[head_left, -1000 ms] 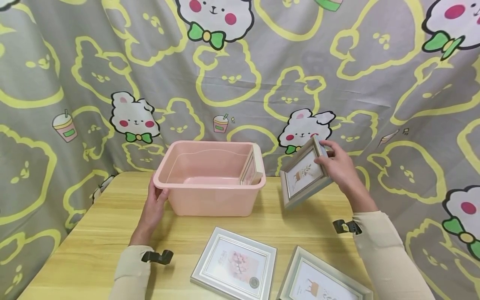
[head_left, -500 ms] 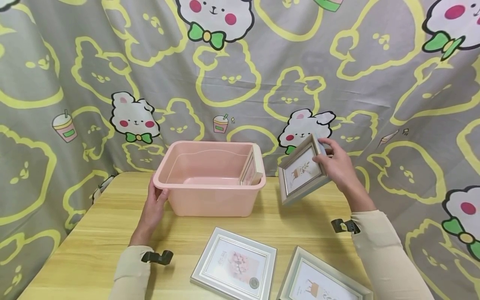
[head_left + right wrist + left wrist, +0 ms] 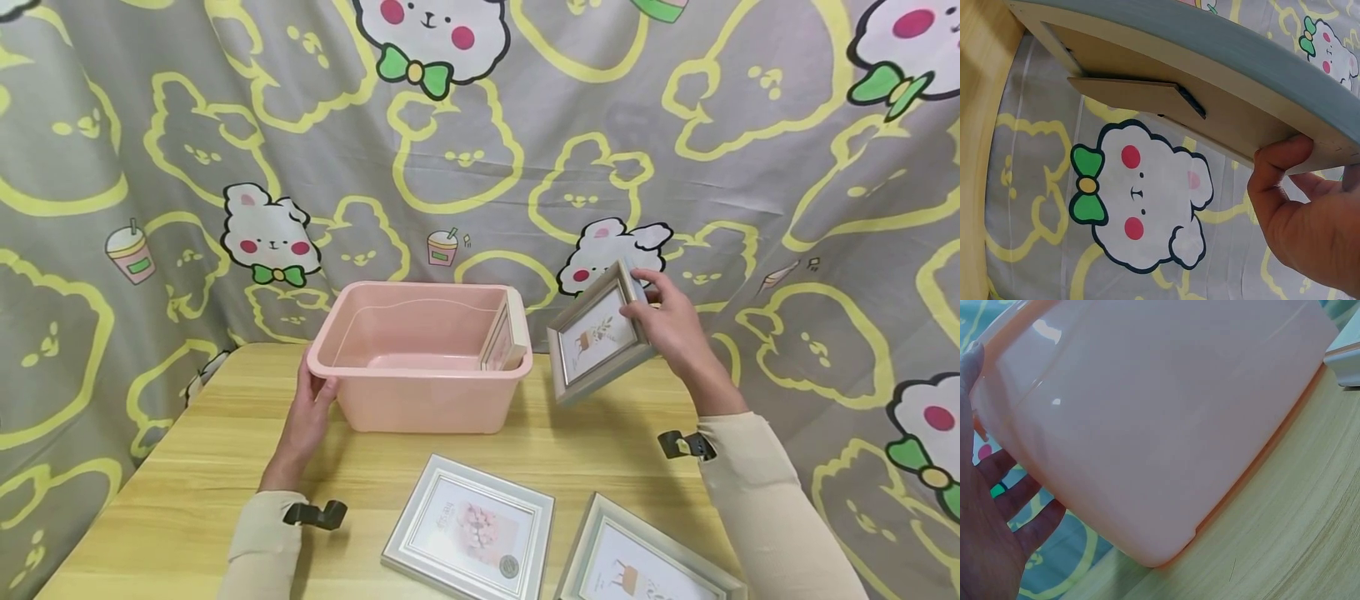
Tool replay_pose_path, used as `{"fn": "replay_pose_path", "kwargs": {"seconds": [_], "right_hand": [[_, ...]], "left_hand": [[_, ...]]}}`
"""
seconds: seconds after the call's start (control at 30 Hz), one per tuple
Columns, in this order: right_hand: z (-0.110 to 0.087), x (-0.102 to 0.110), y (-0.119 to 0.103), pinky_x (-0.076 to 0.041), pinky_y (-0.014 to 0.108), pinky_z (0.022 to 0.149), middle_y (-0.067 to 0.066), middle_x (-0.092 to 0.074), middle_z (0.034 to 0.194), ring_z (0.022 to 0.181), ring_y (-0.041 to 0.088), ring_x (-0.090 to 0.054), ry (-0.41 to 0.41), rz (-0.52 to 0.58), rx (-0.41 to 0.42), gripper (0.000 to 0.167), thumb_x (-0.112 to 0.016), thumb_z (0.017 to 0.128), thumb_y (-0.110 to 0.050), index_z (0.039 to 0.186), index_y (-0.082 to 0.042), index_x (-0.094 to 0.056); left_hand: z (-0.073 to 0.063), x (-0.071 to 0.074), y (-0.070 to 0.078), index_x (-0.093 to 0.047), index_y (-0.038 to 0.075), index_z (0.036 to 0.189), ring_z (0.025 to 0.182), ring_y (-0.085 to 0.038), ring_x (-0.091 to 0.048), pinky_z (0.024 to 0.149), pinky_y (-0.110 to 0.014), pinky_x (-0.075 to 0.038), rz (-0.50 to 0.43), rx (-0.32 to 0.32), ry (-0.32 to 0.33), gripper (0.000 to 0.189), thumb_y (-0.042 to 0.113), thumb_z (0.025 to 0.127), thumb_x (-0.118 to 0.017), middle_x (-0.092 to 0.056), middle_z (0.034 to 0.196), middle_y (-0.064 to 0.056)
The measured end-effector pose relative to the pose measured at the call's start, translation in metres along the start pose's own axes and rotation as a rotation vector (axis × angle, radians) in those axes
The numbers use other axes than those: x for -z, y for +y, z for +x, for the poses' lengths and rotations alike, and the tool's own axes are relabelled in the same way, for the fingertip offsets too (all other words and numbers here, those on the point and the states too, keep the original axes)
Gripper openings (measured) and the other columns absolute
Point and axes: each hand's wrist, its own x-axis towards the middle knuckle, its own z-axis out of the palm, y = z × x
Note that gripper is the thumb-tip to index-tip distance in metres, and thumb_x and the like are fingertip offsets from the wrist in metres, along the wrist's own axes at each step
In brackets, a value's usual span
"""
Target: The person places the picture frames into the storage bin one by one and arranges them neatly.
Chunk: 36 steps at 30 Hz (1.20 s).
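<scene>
From the head camera we see a wooden table (image 3: 187,467) set before a cartoon-bear curtain (image 3: 525,150). Our left hand (image 3: 303,421) rests with straight fingers against the left end of a pink plastic bin (image 3: 420,392), thumb at its rim. One small picture frame (image 3: 501,342) already stands inside the bin, leaning on its right wall. Our right hand (image 3: 671,329) grips a grey picture frame (image 3: 596,340) by its right edge, lifted off the table and tilted, just to the right of the bin. Two more frames lie flat on the near table: a flower-print frame (image 3: 471,527) and a deer-print frame (image 3: 645,562).

From the left wrist camera the pink bin's wall (image 3: 1160,419) fills the picture; our left hand's fingers (image 3: 1016,494) spread flat behind it.

From the right wrist camera we see the held frame's cardboard back (image 3: 1210,119) with its folded stand, and our right hand's thumb (image 3: 1279,165) pinching its lower edge.
</scene>
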Motion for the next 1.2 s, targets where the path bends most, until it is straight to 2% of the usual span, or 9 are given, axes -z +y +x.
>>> {"fn": "replay_pose_path", "kwargs": {"seconds": [0.13, 0.37, 0.5, 0.8, 1.03, 1.2], "right_hand": [[0.002, 0.001, -0.005, -0.051, 0.028, 0.067, 0.021, -0.049, 0.118, 0.1, 0.033, -0.055, 0.006, -0.018, 0.009, 0.057, -0.054, 0.095, -0.024, 0.148, -0.02, -0.036], [0.007, 0.003, -0.015, -0.053, 0.032, 0.071, 0.021, -0.048, 0.125, 0.103, 0.033, -0.055, -0.024, 0.012, -0.033, 0.059, -0.054, 0.095, -0.023, 0.15, -0.022, -0.033], [0.011, 0.003, -0.019, -0.053, 0.031, 0.071, 0.02, -0.049, 0.124, 0.103, 0.032, -0.055, -0.029, 0.028, -0.05, 0.058, -0.055, 0.095, -0.022, 0.149, -0.022, -0.035], [0.02, 0.003, -0.025, -0.051, 0.027, 0.07, 0.02, -0.051, 0.124, 0.102, 0.03, -0.055, -0.033, 0.014, -0.027, 0.06, -0.055, 0.094, -0.023, 0.15, -0.021, -0.034], [0.023, 0.0, -0.033, -0.053, 0.031, 0.073, 0.02, -0.05, 0.131, 0.106, 0.031, -0.055, -0.058, 0.0, -0.039, 0.061, -0.055, 0.094, -0.022, 0.151, -0.021, -0.033], [0.024, -0.004, -0.037, -0.054, 0.032, 0.073, 0.02, -0.05, 0.127, 0.104, 0.032, -0.057, -0.07, -0.008, -0.037, 0.061, -0.055, 0.093, -0.021, 0.15, -0.02, -0.032]], "left_hand": [[-0.001, 0.0, 0.0, -0.004, 0.031, 0.156, 0.144, -0.031, -0.025, 0.097, -0.002, -0.031, 0.018, 0.008, 0.003, 0.066, 0.02, 0.104, -0.042, -0.024, 0.159, -0.014], [0.0, 0.001, -0.001, -0.003, 0.034, 0.156, 0.144, -0.03, -0.025, 0.096, -0.002, -0.03, 0.049, 0.022, 0.003, 0.067, 0.023, 0.104, -0.043, -0.025, 0.159, -0.011], [-0.001, 0.0, -0.001, -0.002, 0.035, 0.155, 0.144, -0.031, -0.025, 0.095, -0.002, -0.031, 0.06, 0.031, 0.002, 0.067, 0.024, 0.104, -0.044, -0.025, 0.159, -0.012], [0.0, 0.0, -0.002, -0.004, 0.031, 0.156, 0.143, -0.032, -0.027, 0.096, -0.003, -0.033, 0.008, -0.013, 0.005, 0.065, 0.019, 0.104, -0.041, -0.026, 0.158, -0.014], [0.001, 0.001, -0.001, -0.004, 0.032, 0.156, 0.143, -0.031, -0.026, 0.096, -0.003, -0.032, 0.005, -0.009, 0.001, 0.066, 0.018, 0.104, -0.042, -0.025, 0.158, -0.013], [0.0, 0.001, -0.002, -0.003, 0.031, 0.156, 0.143, -0.032, -0.026, 0.097, -0.003, -0.032, -0.005, 0.005, -0.003, 0.066, 0.019, 0.104, -0.041, -0.025, 0.158, -0.014]]}}
